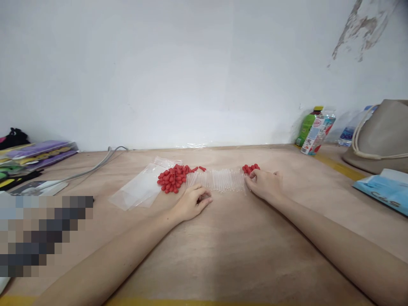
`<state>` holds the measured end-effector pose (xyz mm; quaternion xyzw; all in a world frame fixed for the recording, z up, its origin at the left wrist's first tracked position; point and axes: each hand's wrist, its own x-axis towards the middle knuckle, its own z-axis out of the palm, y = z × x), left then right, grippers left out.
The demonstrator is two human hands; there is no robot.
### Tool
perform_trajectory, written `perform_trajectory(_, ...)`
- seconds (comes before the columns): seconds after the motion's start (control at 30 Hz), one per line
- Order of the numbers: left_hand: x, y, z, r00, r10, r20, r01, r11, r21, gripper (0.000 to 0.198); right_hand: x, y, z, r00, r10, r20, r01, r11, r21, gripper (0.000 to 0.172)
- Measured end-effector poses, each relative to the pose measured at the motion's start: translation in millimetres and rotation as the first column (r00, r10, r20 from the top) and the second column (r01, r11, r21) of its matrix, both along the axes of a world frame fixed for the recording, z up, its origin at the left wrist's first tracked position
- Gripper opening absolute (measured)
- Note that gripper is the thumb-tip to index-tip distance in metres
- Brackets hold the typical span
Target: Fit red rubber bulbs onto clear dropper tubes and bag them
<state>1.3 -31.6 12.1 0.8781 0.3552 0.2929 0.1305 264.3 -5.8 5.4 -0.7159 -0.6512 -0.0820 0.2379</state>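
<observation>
Thin clear tubes (223,180) lie side by side in a row across the middle of the table. At their left is a heap of red dropper-like bulbs (172,178), with a couple of loose ones trailing right. My left hand (193,202) rests at the near left end of the row, fingers loosely curled, a gap between thumb and fingers and nothing visible in them. My right hand (266,185) is at the row's right end, fingertips bent together against the last tubes; what they pinch, if anything, is hidden. Just beyond it sits a smaller group of red bulbs (250,168), partly covered by the hand.
Clear plastic bags (137,187) lie left of the heap. A grey cable (86,170) and packaged purple items (41,151) are farther left. At right stand a green bottle (306,127), a carton (318,134), a beige bag (382,136) and a blue packet (382,191).
</observation>
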Motion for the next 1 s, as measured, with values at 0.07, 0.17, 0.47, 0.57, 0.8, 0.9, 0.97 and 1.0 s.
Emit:
perform_trajectory(0.07,0.1,0.3,-0.1,1.000,-0.002,0.001,0.002,1.000,-0.002,0.015,-2.2,1.1,0.0,1.000,0.005,0.010,-0.004,1.000,-0.020,0.032)
perform_trajectory(0.17,0.5,0.6,-0.7,1.000,-0.003,-0.006,0.003,1.000,0.002,0.015,-4.3,1.0,1.8,1.000,0.009,0.029,-0.008,0.999,-0.036,0.031)
perform_trajectory(0.47,0.6,2.3,-2.3,1.000,0.007,-0.013,-0.007,0.999,0.034,0.014,-10.4,0.6,5.3,0.986,0.018,0.167,-0.001,0.995,-0.102,0.027)
perform_trajectory(0.57,1.2,2.6,-4.2,0.997,0.074,-0.019,-0.071,0.991,0.116,0.013,-11.7,0.4,3.0,0.981,0.016,0.193,0.001,0.996,-0.084,0.028)
perform_trajectory(0.8,-5.5,12.5,2.7,0.950,0.310,0.024,-0.302,0.902,0.307,0.013,-21.1,-8.8,-4.1,0.991,0.035,0.133,-0.056,0.986,0.158,0.025)
perform_trajectory(0.9,-13.3,35.6,14.6,0.934,0.356,-0.016,-0.322,0.863,0.389,0.017,-30.2,-18.9,-6.1,0.969,0.205,0.139,-0.235,0.937,0.257,0.023)
perform_trajectory(0.97,-15.3,57.1,23.5,0.939,0.328,-0.101,-0.262,0.875,0.406,0.020,-35.1,-25.1,-6.9,0.924,0.355,0.140,-0.381,0.885,0.267,0.021)
perform_trajectory(1.0,-14.7,68.5,27.7,0.941,0.303,-0.153,-0.220,0.888,0.403,0.020,-36.7,-27.5,-7.2,0.892,0.431,0.136,-0.452,0.853,0.262,0.020)
